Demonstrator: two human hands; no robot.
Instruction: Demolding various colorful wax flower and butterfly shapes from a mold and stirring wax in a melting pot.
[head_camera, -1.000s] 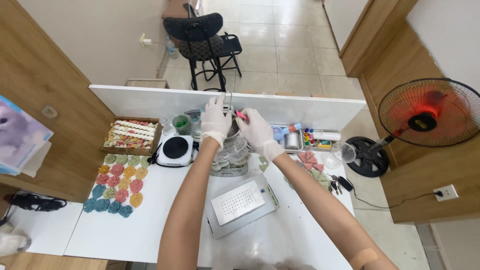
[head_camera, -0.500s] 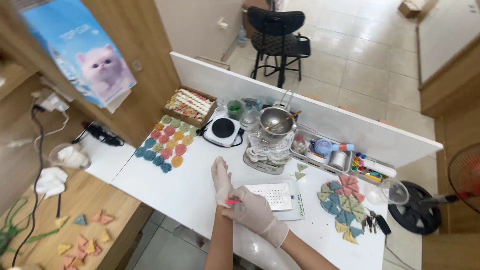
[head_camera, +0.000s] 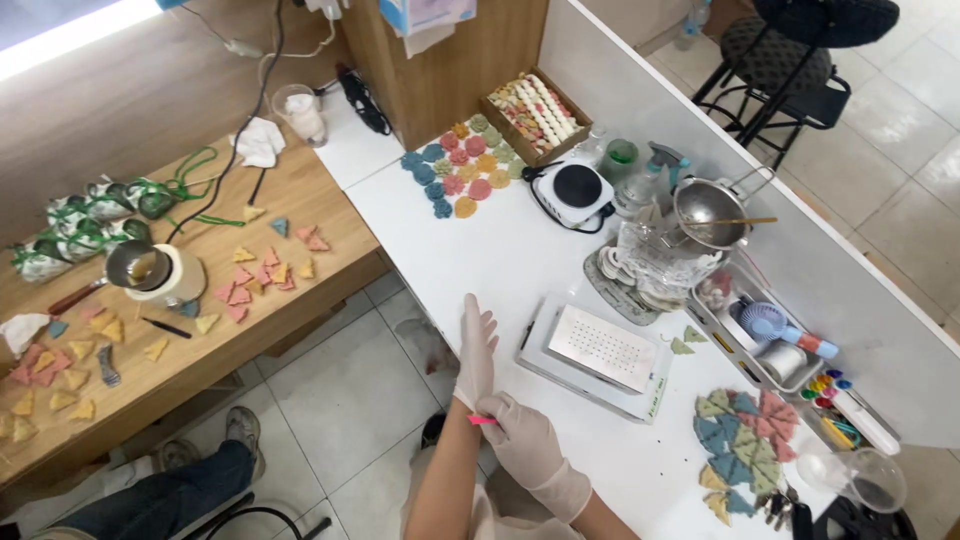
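A: Locate the item in hand.

B: A small pink object, not identifiable further, sits at the wrist of the left hand, pinched by the right hand. Both hands wear pale gloves and lie over the near edge of the white table.

A: Hand states?

B: Left hand: fingers extended, flat, holding nothing, its long axis running from near to far. Right hand: curled, fingertips closed on the pink object at the left glove's cuff. The right hand is therefore the nearer one; the object lies directly between the two.

A: Adjacent equipment?

B: Right of the hands, just apart: a flat digital scale with a perforated plate. Farther off, a strainer rests over a clear container, beside a black hotplate.

A: Packages and markings?

B: A cardboard box of pale sticks stands at the far side. Round coloured pieces lie beside it; triangular ones lie at the near right. A printed sheet hangs top centre, cut off by the frame edge.
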